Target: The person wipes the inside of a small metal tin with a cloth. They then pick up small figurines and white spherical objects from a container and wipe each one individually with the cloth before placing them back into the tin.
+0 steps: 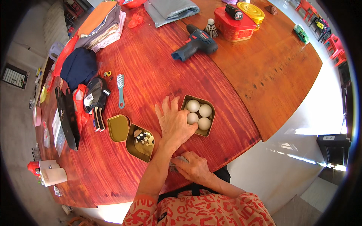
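The left hand [174,122] is laid flat with its fingers spread on the wooden table [158,75], pressed against the left wall of a small gold tin [209,128]; nothing is clasped in it, and its fingertips reach along the tin's near corner. Four white balls [198,114] are seen inside the tin, packed two by two, just right of the fingers.

The right hand [195,166] is curled at the table's near edge, below the left wrist, and is closed around a small clear thing [177,162] whose kind cannot be told.

Just left of the left wrist an open gold tin [140,142] is set, with small dark and pale bits in it, and its flat lid [118,128] is touching it on the far left side. Further left of the hands, paddles [97,103] and a light blue brush [120,89] are found. Well beyond the fingertips a blue cordless drill [197,44], a shuttlecock [211,27] and a red tin [234,25] are placed.
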Motion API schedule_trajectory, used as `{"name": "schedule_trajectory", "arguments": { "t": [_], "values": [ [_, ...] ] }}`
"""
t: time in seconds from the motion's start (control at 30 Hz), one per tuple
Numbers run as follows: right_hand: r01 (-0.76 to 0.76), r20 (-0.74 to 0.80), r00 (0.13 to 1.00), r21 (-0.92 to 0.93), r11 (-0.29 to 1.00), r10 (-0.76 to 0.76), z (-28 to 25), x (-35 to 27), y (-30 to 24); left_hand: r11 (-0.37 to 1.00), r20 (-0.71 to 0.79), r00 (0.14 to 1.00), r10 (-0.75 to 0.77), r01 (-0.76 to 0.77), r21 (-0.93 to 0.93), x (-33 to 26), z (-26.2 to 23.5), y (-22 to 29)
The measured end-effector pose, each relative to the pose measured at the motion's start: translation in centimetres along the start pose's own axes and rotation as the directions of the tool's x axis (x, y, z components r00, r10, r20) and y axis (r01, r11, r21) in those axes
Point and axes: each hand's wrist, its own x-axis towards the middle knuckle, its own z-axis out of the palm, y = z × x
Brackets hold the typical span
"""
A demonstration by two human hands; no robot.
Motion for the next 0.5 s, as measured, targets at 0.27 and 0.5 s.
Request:
{"name": "schedule_trajectory", "arguments": {
  "t": [0.27, 0.5],
  "values": [
    [-0.007, -0.03, 1.0, -0.005, 1.0, 0.007, 0.3, -0.4, -0.2, 0.965, -0.286, 0.957, 0.039, -0.11, -0.237, -1.6, -1.2, 0.0],
    [0.011, -0.082, 0.997, 0.043, 0.999, -0.007, 0.0, -0.4, -1.1, 0.033, -0.088, 0.995, -0.053, -0.086, -0.996, -7.8, -2.4, -1.9]
  ]
}}
